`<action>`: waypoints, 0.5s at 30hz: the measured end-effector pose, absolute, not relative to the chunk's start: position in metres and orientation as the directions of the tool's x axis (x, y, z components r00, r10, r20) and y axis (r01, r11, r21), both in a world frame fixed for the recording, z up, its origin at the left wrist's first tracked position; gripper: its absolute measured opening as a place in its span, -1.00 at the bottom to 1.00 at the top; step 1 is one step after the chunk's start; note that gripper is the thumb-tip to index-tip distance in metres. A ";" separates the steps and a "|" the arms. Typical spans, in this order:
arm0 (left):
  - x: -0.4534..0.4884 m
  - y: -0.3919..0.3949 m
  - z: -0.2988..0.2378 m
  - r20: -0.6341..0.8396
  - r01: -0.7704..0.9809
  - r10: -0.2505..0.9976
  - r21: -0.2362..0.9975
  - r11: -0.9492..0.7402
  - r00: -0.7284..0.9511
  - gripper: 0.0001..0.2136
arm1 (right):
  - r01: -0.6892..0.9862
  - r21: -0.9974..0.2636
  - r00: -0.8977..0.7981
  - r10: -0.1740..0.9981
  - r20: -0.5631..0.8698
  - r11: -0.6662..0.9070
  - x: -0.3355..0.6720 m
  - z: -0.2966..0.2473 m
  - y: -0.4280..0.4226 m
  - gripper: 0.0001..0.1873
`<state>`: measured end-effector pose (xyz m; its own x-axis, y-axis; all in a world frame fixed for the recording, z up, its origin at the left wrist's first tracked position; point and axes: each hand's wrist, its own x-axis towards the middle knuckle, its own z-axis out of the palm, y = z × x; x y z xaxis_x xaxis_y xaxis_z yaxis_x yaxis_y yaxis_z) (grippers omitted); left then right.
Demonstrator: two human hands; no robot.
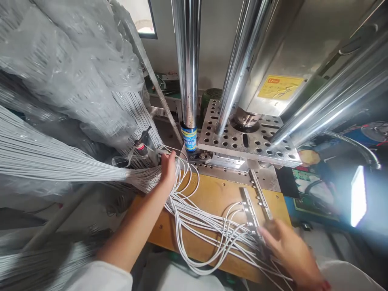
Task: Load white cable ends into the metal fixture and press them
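Note:
My left hand [168, 169] is at the bundle of white cables [188, 210], just right of a small bottle [148, 155] with a black top and a red ring. Its thumb points up; the other fingers are mostly hidden, so I cannot tell what they hold. Smeared by motion, my right hand [286, 244] is at the near ends of two narrow metal strips. Cable ends sit along the left metal strip [250, 208]. The right metal strip [260, 193] lies beside it, with small pieces along its length. Whether the fingers grip either strip is unclear.
Behind the tan board [209, 186] stands a press with a perforated metal plate [209, 137] and steel columns [188, 60]. A blue can-like sleeve [190, 139] surrounds one column's foot. Plastic-wrapped cables [75, 72] hang at left. A bright lamp [357, 196] shines at right.

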<state>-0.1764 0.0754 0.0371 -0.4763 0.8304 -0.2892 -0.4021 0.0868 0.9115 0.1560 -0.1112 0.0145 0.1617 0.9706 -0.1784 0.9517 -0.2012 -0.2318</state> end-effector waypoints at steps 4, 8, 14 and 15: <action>-0.144 0.033 0.011 0.160 0.455 0.947 0.846 -0.277 0.278 -0.87 | 0.874 -0.417 0.124 0.945 -0.303 -0.248 0.142 0.014 -0.138 -0.61; -0.150 0.032 0.009 -0.021 0.828 0.904 0.411 -0.381 0.427 -0.83 | 0.657 -0.684 0.210 0.948 -0.238 -0.317 0.152 0.016 -0.116 -0.62; -0.163 0.029 0.018 -0.043 0.814 0.868 0.371 -0.446 0.495 -0.83 | 0.627 -0.772 0.140 0.990 -0.012 -0.098 0.154 0.032 -0.004 -0.60; -0.160 0.024 0.018 -0.045 0.789 0.854 0.410 -0.458 0.519 -0.82 | 0.657 -0.750 0.133 0.991 0.022 -0.072 0.151 0.034 0.017 -0.58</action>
